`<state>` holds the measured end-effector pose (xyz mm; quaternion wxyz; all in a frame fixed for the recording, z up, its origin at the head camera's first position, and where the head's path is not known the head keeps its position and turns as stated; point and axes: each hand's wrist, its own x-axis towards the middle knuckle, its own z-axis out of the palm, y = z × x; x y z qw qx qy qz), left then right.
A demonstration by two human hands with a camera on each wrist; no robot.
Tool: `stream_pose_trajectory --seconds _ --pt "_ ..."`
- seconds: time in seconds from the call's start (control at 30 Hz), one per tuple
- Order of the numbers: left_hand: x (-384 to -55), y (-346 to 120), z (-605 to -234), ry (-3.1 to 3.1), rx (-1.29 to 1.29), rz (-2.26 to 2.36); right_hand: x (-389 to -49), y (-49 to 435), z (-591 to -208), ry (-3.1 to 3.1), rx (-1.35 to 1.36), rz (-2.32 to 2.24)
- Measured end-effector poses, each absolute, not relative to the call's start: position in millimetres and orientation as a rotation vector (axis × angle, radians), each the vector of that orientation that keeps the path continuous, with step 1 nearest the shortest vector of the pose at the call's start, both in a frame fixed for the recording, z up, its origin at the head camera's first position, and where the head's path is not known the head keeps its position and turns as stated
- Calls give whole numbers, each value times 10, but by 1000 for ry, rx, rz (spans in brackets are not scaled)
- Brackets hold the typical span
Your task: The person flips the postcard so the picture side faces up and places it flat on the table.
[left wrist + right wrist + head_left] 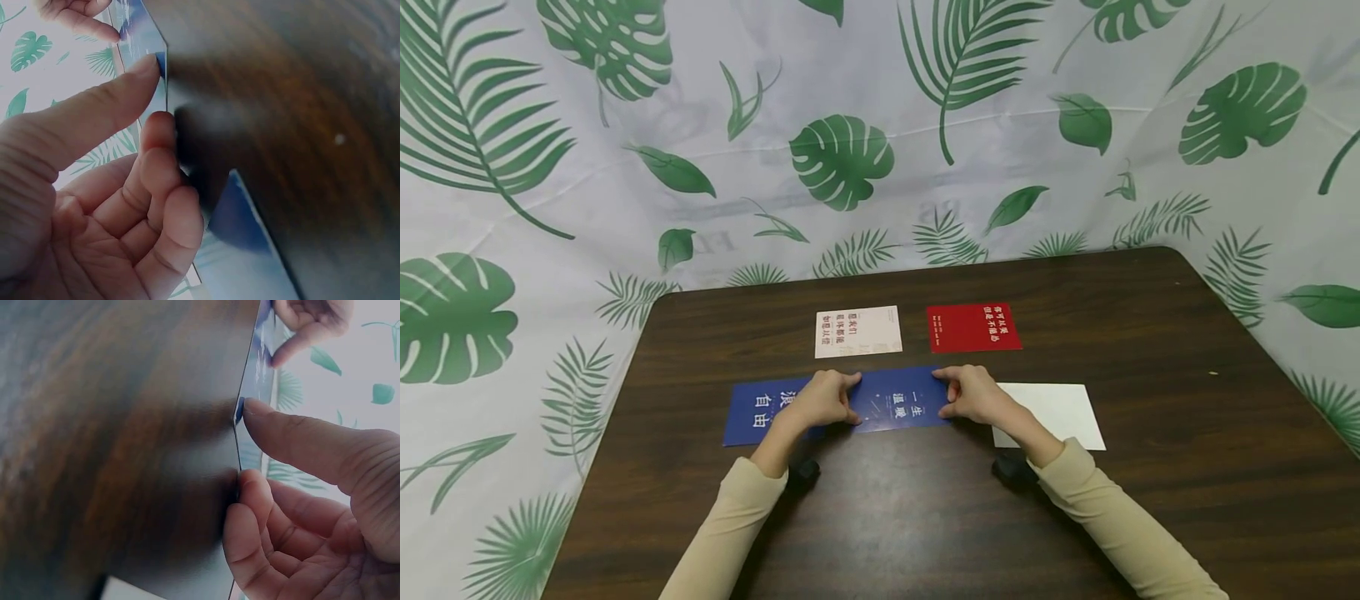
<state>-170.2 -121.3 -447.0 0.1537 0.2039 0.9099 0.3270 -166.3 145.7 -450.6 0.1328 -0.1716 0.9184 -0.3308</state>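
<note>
A blue card with white characters lies at the middle of the dark wooden table, between the two hands. At its left end the left hand holds it, thumb by the near corner and index finger by the far one. The right hand holds the right end in the same way. In the left wrist view the left thumb is on the card's corner, and the other fingers curl inward. The right thumb touches the opposite corner in the right wrist view.
A second blue card lies left, partly behind the left hand. A plain white card lies right, partly under the right forearm. Farther back are a cream card and a red card. A leaf-print cloth hangs behind the table.
</note>
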Motion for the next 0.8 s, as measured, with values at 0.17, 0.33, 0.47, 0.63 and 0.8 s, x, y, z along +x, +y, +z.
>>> stream_pose_trajectory --seconds 0.17,0.33,0.47,0.63,0.8 --pt "-1695 -1216 -4476 2618 602 942 -1661 1458 -4516 2666 -497 -960" --pt "-1693 -1231 -4496 2615 609 966 -1668 1469 -4526 2656 -505 -979" --pt "-1685 -1247 -4504 2608 629 1004 -1674 1497 -4534 2635 -488 -1021" --pt "-1675 -1262 -4521 2598 677 1082 -1674 1561 -4534 2602 -462 -1126" --pt "-1683 -1242 -4512 2577 665 1195 -1672 1651 -4480 2595 -466 -1204"
